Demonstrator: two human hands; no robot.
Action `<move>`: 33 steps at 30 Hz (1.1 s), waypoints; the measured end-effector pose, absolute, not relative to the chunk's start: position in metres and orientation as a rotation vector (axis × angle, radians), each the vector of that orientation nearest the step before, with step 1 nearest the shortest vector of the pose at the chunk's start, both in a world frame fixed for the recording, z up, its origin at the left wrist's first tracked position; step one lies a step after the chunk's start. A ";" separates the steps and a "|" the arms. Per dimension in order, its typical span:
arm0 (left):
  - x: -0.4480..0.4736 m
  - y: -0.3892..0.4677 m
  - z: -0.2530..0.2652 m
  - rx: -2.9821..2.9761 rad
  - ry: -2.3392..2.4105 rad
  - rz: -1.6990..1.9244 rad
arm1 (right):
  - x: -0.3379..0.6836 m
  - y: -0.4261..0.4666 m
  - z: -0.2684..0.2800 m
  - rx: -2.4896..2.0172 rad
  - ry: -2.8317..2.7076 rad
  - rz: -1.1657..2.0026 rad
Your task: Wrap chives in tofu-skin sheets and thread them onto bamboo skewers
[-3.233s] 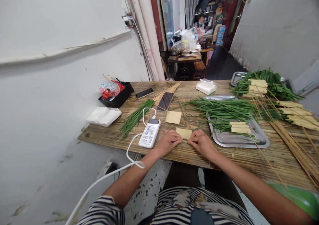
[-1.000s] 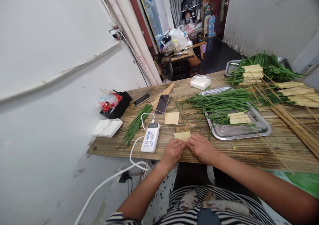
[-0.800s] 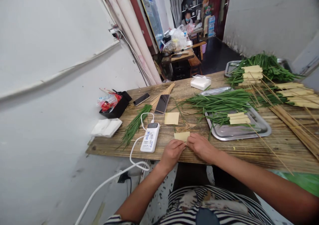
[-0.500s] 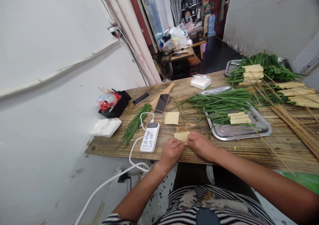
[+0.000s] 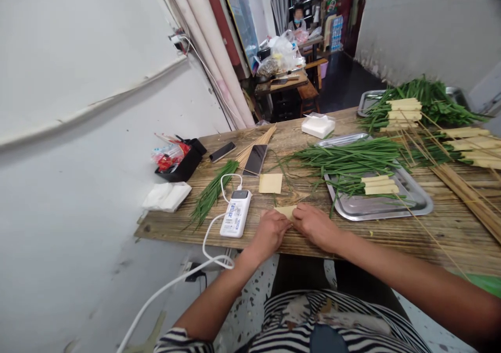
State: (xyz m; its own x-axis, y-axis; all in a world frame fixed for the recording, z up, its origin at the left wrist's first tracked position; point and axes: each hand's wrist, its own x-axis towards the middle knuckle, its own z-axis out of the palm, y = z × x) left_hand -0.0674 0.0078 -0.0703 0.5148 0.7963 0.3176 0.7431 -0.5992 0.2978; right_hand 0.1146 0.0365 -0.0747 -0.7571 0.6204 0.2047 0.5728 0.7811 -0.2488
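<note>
Near the table's front edge, both my hands grip a pale yellow tofu sheet (image 5: 285,210) that is partly rolled. My left hand (image 5: 271,231) has its fingers closed on the near left side, and my right hand (image 5: 313,224) pinches the right side. The fingers hide most of the roll, and I cannot see what lies inside it. Just beyond is a flat stack of square tofu sheets (image 5: 270,183). To the right, a metal tray (image 5: 360,212) holds loose green chives (image 5: 352,156) and several finished rolls (image 5: 379,185) on a skewer.
A white power bank (image 5: 236,215) with a cable lies left of my hands, beside a chive bundle (image 5: 214,194). Behind are two phones (image 5: 255,160), (image 5: 222,152) and bamboo skewers (image 5: 254,145). More skewered rolls (image 5: 403,114) lie at the right. A person (image 5: 298,22) sits far back.
The sheet has been rolled further, so less of its flat part shows between my hands. My fingers have shifted slightly forward over it. The view has tilted a little.
</note>
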 end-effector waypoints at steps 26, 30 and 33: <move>-0.065 -0.004 -0.074 2.746 1.478 0.724 | 0.112 0.064 -0.073 -0.861 -2.629 0.678; -0.068 -0.010 -0.083 2.844 1.446 0.780 | 0.114 0.071 -0.069 -0.810 -2.608 0.799; -0.070 -0.009 -0.089 2.881 1.385 0.772 | 0.116 0.074 -0.070 -0.782 -2.583 0.895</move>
State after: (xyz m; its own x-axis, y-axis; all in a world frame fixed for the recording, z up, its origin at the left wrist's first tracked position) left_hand -0.0700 -0.0094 -0.0893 0.5373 0.6998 0.4708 0.7685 -0.6362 0.0685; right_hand 0.1158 0.0744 -0.0701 -0.8080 0.5810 0.0978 0.3960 0.6585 -0.6400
